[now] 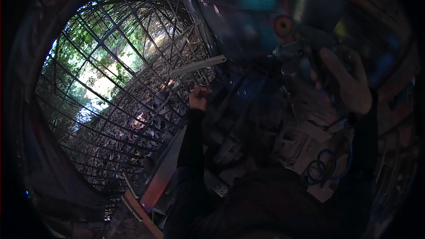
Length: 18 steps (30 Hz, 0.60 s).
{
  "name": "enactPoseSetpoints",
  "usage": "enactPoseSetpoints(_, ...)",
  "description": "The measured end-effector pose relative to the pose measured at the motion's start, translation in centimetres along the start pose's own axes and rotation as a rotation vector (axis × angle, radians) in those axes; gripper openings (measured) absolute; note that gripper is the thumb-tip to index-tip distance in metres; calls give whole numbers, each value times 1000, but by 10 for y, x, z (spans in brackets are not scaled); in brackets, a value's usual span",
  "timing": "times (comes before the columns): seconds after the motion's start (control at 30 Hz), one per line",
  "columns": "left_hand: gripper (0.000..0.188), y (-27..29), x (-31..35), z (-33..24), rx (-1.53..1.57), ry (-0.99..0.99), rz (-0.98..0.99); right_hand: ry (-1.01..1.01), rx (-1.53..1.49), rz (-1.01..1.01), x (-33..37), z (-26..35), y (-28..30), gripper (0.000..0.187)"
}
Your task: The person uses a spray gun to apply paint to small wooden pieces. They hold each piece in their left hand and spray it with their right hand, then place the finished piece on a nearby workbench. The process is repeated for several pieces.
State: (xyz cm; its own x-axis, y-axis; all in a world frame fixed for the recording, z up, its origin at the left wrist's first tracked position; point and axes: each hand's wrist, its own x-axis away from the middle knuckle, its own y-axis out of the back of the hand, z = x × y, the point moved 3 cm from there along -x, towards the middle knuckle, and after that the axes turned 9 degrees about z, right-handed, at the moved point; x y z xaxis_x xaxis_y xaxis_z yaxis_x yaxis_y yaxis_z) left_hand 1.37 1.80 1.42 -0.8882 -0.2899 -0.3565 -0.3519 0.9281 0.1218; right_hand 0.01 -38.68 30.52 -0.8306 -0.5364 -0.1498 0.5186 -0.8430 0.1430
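Note:
My right hand [349,77] is wrapped round the grip of a spray gun [294,51] with a metal cup [319,4] on its top. The gun's nozzle points left. My left hand [200,98] is closed, with the fingertips together; what it pinches is too dark to make out. Just above it is a pale flat strip [198,66] with a small hole near its right end, slanting up to the right. Whether the strip is joined to what my left hand holds, I cannot tell.
A barred metal grille [119,75] fills the left, with leaves and greenery behind it. A blue coiled hose [325,168] hangs by my right forearm. An orange-red beam [157,190] lies low at the left. Paint-stained dark panel [248,22] stands ahead; cardboard-like pieces [314,130] lie below.

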Motion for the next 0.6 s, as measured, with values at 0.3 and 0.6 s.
enactPoseSetpoints(0.3,9,-4,1,-11,41,58,63,64,-96,4,-4,-4,4,30)
enactPoseSetpoints(0.6,10,-18,4,-1,188,122,178,-49,-31,14,14,4,-11,34)
